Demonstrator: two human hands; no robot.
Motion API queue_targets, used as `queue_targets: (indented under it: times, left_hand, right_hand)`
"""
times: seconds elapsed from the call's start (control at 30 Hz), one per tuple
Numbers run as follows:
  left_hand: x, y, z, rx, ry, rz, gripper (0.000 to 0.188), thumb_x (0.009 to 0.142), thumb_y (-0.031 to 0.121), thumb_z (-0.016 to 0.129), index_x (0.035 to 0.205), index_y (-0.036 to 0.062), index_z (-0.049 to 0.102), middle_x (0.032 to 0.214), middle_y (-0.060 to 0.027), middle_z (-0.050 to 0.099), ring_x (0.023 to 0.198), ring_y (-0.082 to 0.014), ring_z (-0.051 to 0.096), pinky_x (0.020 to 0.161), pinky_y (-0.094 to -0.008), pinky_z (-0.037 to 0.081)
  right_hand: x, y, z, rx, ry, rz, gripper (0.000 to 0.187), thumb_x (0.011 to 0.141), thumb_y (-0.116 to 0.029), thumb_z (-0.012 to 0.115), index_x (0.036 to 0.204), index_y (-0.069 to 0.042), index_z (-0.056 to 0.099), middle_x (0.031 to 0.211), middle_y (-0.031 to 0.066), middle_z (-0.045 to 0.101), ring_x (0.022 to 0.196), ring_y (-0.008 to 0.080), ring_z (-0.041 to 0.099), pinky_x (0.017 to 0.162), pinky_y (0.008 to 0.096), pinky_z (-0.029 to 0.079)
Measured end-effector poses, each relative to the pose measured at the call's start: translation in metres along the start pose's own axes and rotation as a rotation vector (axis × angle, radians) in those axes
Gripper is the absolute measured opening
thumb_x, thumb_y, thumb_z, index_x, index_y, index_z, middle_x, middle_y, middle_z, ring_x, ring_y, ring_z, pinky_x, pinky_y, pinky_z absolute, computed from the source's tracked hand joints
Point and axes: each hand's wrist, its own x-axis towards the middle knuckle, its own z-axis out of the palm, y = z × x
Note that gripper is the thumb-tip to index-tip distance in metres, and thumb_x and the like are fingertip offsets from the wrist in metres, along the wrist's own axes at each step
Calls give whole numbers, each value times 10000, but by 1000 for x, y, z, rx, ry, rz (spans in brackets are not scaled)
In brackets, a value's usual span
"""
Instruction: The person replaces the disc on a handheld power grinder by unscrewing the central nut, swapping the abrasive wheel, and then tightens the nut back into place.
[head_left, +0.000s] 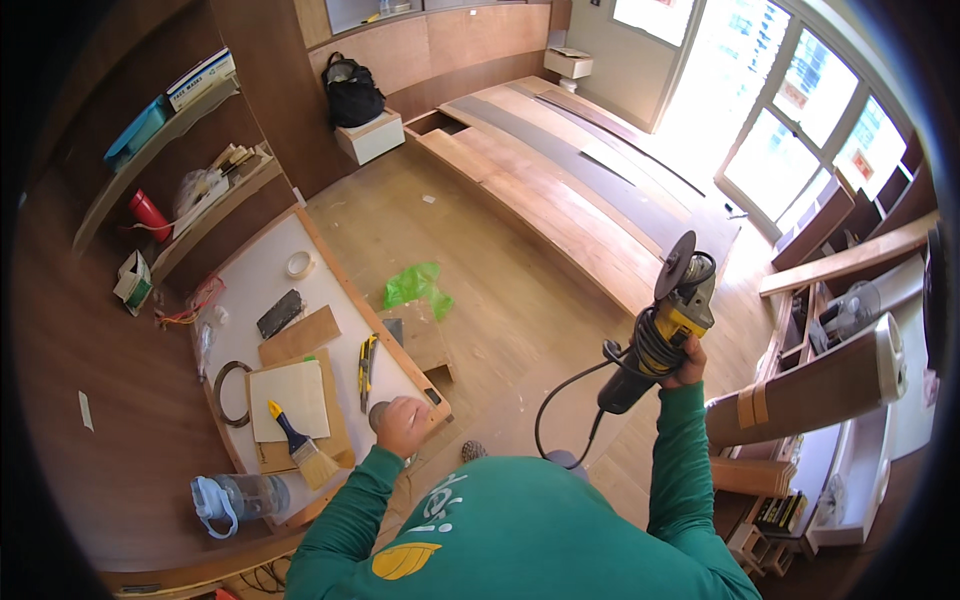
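Observation:
My right hand (688, 364) is wrapped round the body of a yellow and black angle grinder (680, 318), raised over the floor at the right. Its dark disc (676, 265) points up and away, and the black cord is coiled round the body, with a loop hanging down on the left. My left hand (403, 424) is closed at the near right corner of the white work table (345, 290). A small round grey thing (378, 415) shows against its fingers; most of it is hidden. Just beyond that hand lies a yellow and black utility knife (367, 374).
On the table are a paintbrush (300, 447), a water bottle (240, 498), a tape roll (299, 264) and a dark block (279, 313). Green plastic (415, 288) lies on the floor. A long wooden platform (560, 190) stands ahead; a large roll (810, 390) leans at right.

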Motion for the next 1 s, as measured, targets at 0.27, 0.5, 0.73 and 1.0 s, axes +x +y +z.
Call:
queue_targets:
  times: [0.27,0.5,0.73,1.0]
  left_hand:
    - [135,147,-69,-307,148,141,546,841,197,719,1312,16,510,1323,-176,548,1227,-306,537,1035,-374,419]
    - [219,203,-69,-454,129,7,931,762,428,800,1453,5,340,1439,-228,425,1284,-349,479,1058,-417,407]
    - [243,220,-53,-266,326,-96,979,741,430,808,1461,-5,307,1504,-269,271,1315,-399,440,1060,-437,405]
    - [250,227,-46,-104,642,-86,614,795,248,769,1286,-24,521,1272,-199,526,1160,-317,560,972,-392,461]
  right_hand:
    - [159,47,66,190,-286,251,812,704,-336,843,1329,36,481,1246,174,608,1107,316,623,966,476,515]
    - [246,91,139,397,-686,412,994,648,-367,883,1410,35,386,1381,225,501,1177,314,579,990,452,507]
    - [276,120,171,590,-789,536,1061,635,-456,869,1428,36,364,1409,242,463,1272,305,498,1062,452,449]
    - [309,150,154,418,-868,732,948,719,-535,800,1377,38,427,1330,185,548,1194,280,567,1025,411,477]
